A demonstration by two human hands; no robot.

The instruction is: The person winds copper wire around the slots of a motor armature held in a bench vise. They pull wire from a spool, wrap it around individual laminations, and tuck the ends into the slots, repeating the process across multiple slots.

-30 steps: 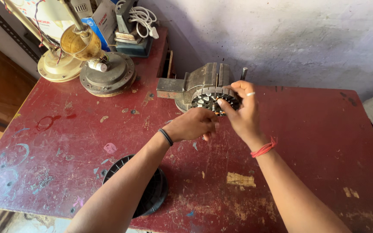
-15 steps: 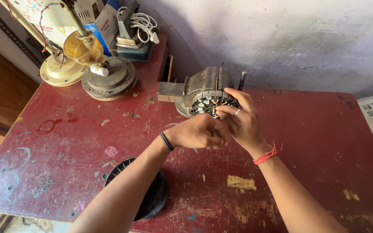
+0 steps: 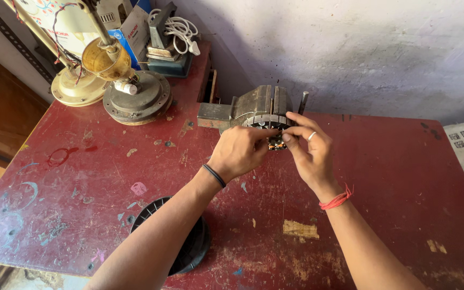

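Two hands working at one motor stator (image 3: 267, 110), sitting near the back edge of the red tabletop (image 3: 382, 177), close to the wall. Left hand (image 3: 240, 153) with fingers (image 3: 264, 133) pinching at the copper winding (image 3: 276, 143) on the near face of the stator, right hand (image 3: 312, 153) doing the same from the other side, fingers (image 3: 296, 130) curled in and gripping the same bit of coil. One black band (image 3: 214, 175) on the left wrist, one red thread (image 3: 336, 200) on the right wrist, one ring (image 3: 311, 136) on the right hand.

Also lying around: one black spool (image 3: 189, 252) at the near edge, mostly hidden under the left forearm, can't tell what's inside. One round grey motor housing (image 3: 135, 99) at the back left, one cream fan base (image 3: 73, 88) just beside it, one brass-coloured part (image 3: 103, 59) hanging over both. One white cable bundle (image 3: 181, 29) resting on a dark tool (image 3: 165, 53) in the corner
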